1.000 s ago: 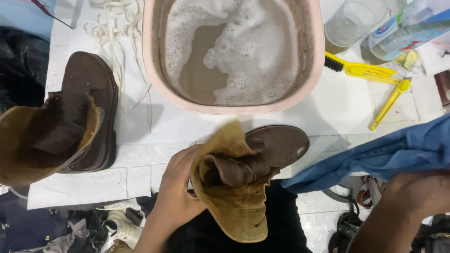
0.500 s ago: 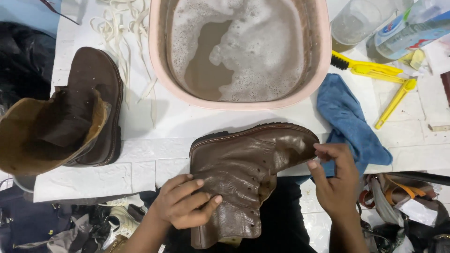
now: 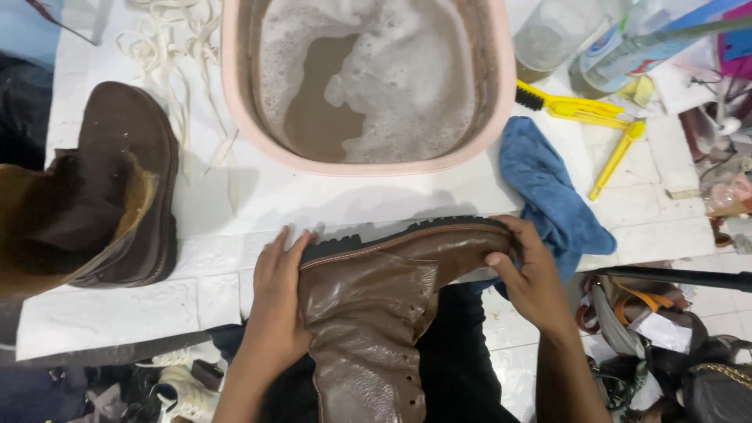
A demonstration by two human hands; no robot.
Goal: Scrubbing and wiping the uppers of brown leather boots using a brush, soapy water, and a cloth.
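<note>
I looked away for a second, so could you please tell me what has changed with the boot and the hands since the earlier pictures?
The brown boot was turned from opening-up onto its side, sole toward the basin. The right hand let go of the blue cloth, which now lies on the table, and took the boot's toe. The left hand moved to the heel. The second boot, basin and yellow brushes stayed put.

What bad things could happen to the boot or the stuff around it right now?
The brown boot lies on its side, partly past the white table edge, held by the left hand and right hand; it might slip off. The pink basin of foamy water sits just behind, so a bump could splash it onto the boot.
</note>
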